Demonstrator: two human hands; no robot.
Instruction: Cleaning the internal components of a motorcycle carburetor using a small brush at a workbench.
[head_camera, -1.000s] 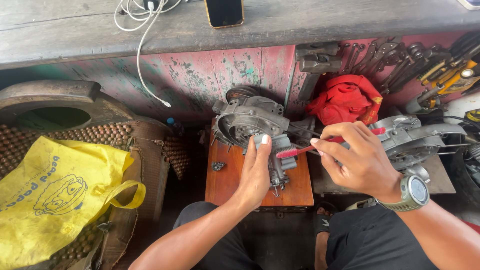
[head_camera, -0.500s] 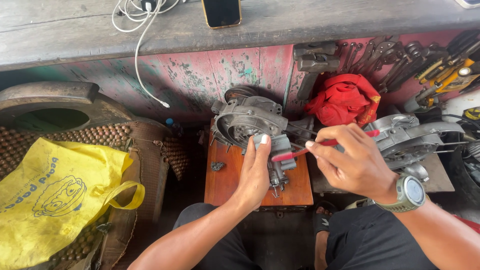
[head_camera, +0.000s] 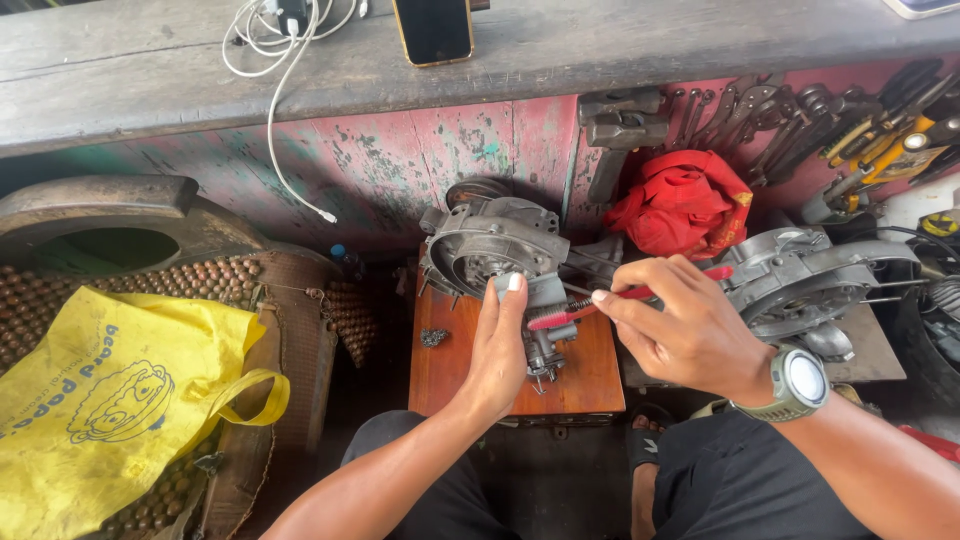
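My left hand (head_camera: 497, 350) grips a small grey metal engine part (head_camera: 545, 330), like a carburettor, over a low wooden block (head_camera: 590, 375). My right hand (head_camera: 690, 330) holds a red toothbrush (head_camera: 560, 315), whose bristled head rests against the part's right side. A larger grey engine casing (head_camera: 490, 245) stands just behind the part. A round-faced watch (head_camera: 795, 385) sits on my right wrist.
A second grey engine cover (head_camera: 800, 285) lies to the right, a red cloth (head_camera: 685, 205) behind it. Tools (head_camera: 850, 125) lean on the red wall. A yellow bag (head_camera: 110, 390) rests on a beaded seat at left. A phone (head_camera: 433, 30) and white cable (head_camera: 280, 90) sit on the grey shelf.
The red toothbrush head has shifted a little along the metal part, and my right hand has moved slightly with it. My left hand has kept its grip.
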